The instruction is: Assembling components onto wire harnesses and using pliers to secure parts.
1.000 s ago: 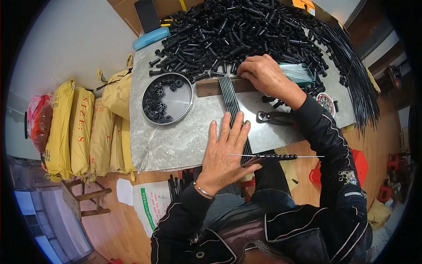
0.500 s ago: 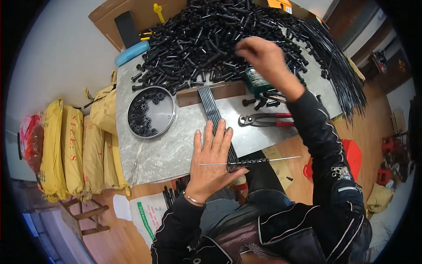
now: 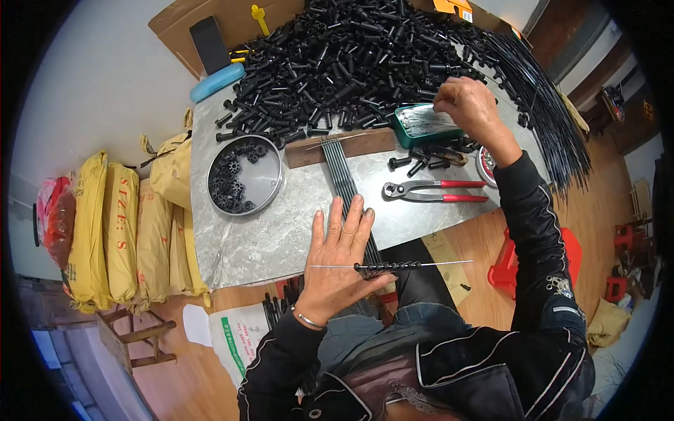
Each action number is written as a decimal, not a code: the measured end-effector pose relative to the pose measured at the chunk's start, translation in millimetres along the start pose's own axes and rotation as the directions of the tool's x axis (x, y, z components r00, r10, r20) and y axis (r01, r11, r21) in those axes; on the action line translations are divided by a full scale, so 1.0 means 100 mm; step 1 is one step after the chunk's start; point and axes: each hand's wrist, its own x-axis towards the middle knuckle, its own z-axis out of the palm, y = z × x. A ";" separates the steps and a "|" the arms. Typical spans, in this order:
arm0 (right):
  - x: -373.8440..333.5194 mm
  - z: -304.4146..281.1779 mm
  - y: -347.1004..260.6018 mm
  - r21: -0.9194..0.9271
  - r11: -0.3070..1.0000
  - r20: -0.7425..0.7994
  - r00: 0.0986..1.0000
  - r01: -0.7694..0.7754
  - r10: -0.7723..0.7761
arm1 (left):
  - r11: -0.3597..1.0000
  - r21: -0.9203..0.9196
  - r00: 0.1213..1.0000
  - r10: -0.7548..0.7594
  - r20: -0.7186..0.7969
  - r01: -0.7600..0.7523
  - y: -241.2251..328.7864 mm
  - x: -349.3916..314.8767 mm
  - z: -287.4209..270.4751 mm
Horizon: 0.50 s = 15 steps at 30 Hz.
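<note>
My left hand (image 3: pixel 338 256) lies flat with its fingers stretched out over a bundle of thin black rods (image 3: pixel 342 172). The rods' far ends rest on a brown wooden bar (image 3: pixel 302 154). Across the near ends runs a thin metal wire (image 3: pixel 449 262), carrying a row of small black pieces beside my left thumb. At the right, my right hand (image 3: pixel 472 107) is closed, fingertips pinched, above a green box (image 3: pixel 404 135) of thin silvery pins (image 3: pixel 427 119). Whatever sits between those fingertips, if anything, is too small to make out.
A heap of black bolt-like parts (image 3: pixel 337 63) covers the far table. To the left stands a round tin (image 3: pixel 263 184) with small black rings. Red-handled pincers (image 3: pixel 435 191) lie at the right, near a round container (image 3: pixel 486 165). Long black rods (image 3: pixel 540 105) hang over the right edge.
My right hand has moved right and nearer, from over the black heap to the green box. The left hand stays flat on the rods. The view has shifted slightly.
</note>
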 end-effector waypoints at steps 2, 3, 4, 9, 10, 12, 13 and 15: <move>0.07 -0.03 -0.12 -0.016 0.997 -0.187 0.979 0.079 -0.081 | 1.000 0.006 1.000 0.007 -0.002 -0.007 0.01 0.00 0.00; 0.11 0.02 -0.24 0.035 0.995 -0.235 0.969 0.092 -0.082 | 1.000 0.013 1.000 0.011 -0.004 -0.011 0.01 0.00 0.00; 0.16 0.11 -0.37 0.174 0.973 -0.252 0.962 0.155 -0.108 | 1.000 0.015 1.000 0.004 -0.002 -0.004 0.00 -0.01 0.01; 0.36 0.54 -0.89 0.309 0.903 -0.067 0.954 0.297 -0.291 | 1.000 0.013 1.000 0.009 -0.001 -0.009 0.01 0.01 0.01; 0.38 0.57 -0.93 0.328 0.907 -0.003 0.960 0.265 -0.279 | 1.000 0.014 1.000 0.004 -0.001 -0.004 0.01 0.01 0.02; 0.40 0.63 -0.97 0.352 0.906 0.066 0.959 0.237 -0.276 | 1.000 0.007 1.000 0.012 -0.003 -0.012 0.00 0.02 0.02; 0.42 0.65 -0.98 0.355 0.904 0.068 0.957 0.239 -0.280 | 1.000 0.007 1.000 0.006 -0.003 -0.006 -0.01 0.01 0.02; 0.45 0.68 -0.99 0.412 0.886 0.084 0.959 0.214 -0.271 | 1.000 0.021 1.000 0.016 -0.018 -0.015 -0.03 -0.01 0.02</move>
